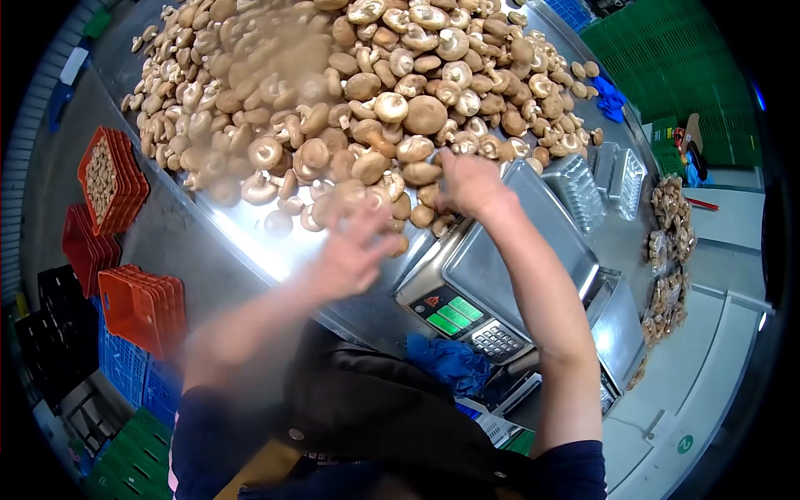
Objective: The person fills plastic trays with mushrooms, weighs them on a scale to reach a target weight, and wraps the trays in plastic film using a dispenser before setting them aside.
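Note:
A large heap of brown-capped shiitake mushrooms (425,115) covers the metal table (250,218). My left hand (354,250) hovers over the heap's near edge, fingers spread and slightly blurred, with nothing visibly held. Reaching past the scale's far corner, my right hand (475,185) has its fingers curled down among the mushrooms. Whatever lies within those fingers is hidden. Under my right forearm is a digital scale (521,250) with a bare steel platform and a lit green display (454,315).
Clear plastic trays (575,187) stand right of the scale. Packed mushroom bags (671,221) line the far right. A blue cloth (450,364) lies before the scale, and a blue glove (610,98) farther back. Red crates (142,308) and a mushroom-filled crate (102,179) are at left.

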`<state>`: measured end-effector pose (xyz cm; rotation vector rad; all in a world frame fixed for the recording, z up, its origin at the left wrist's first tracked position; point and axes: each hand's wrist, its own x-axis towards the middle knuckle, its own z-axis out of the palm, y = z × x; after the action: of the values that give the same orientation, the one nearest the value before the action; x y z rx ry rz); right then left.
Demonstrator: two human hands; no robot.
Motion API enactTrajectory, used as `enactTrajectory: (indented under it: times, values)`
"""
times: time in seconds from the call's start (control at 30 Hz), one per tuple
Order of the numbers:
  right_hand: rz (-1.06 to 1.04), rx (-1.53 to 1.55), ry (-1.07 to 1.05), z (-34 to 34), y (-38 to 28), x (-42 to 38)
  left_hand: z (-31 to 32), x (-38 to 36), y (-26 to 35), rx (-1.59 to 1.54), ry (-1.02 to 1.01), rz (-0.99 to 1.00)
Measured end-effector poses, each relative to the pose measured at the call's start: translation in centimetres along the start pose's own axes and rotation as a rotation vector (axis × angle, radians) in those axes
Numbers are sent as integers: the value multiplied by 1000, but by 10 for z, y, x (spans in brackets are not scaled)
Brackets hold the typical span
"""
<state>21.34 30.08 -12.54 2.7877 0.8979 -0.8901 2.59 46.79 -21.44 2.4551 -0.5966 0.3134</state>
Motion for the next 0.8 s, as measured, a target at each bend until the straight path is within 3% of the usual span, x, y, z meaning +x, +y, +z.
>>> enactTrajectory:
  times: [0.03,0.1,0.17,0.23,0.4,0.5,0.57,0.63,0.7,0.8]
  values:
    - [57,-110,-133,20,5,8,16,0,17,34,-158,10]
    - [153,-130,-266,54,12,22,48,13,22,123,-183,20]
    - [163,17,-143,68,9,21,66,16,17,194,-201,11]
    - [114,-33,-168,65,-6,12,71,20,1,260,-206,-1]
    - [172,456,64,99,-11,34,58,20,-27,523,-102,56]
    - [167,662,227,91,-22,36,44,26,-47,631,-71,98]
    - [132,659,211,68,-27,38,23,37,-60,355,-24,42]
    - [74,667,265,40,-29,42,3,49,-69,446,106,163]
    - [200,692,169,-1,-33,42,-32,63,-80,646,79,117]
    - [138,848,275,-32,-29,58,-70,85,-94,517,299,-113]
